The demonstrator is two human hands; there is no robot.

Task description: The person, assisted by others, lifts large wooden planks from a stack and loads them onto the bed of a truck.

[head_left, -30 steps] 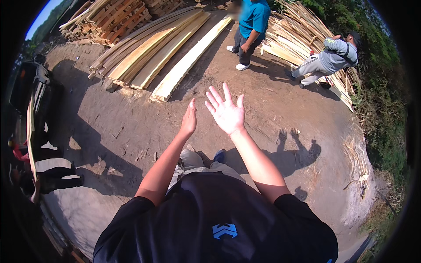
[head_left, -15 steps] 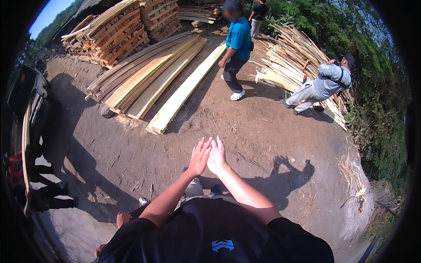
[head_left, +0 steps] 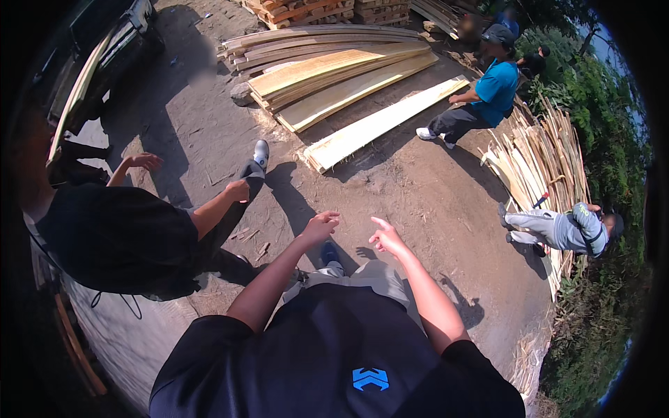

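Reaching forward from a dark T-shirt (head_left: 306,348), two bare forearms end in empty hands, held apart above brown ground (head_left: 425,195). With the clock centred between them and twelve straight ahead, the left hand (head_left: 322,227) is loosely bent, index finger out toward three. The right hand (head_left: 387,237) stretches its index finger toward ten, the other fingers curled under. A dark blue shoe (head_left: 329,252) shows at eight, just below the left hand. At nine, a person in black (head_left: 118,237) holds both forearms out.

The nearest timber, a pale board (head_left: 383,129), lies flat on the ground from eleven to one, well apart from either hand. Beyond it, toward twelve, longer planks (head_left: 348,76) lie fanned. Between one and two stands a person in a teal shirt (head_left: 496,90); at three, a person in grey (head_left: 575,226) is beside a heap of rough slats (head_left: 547,160). Farther off, crisscrossed timber (head_left: 300,10) rises near eleven-thirty, a dark vehicle (head_left: 90,31) sits toward ten, and green shrubs (head_left: 606,139) grow at two.
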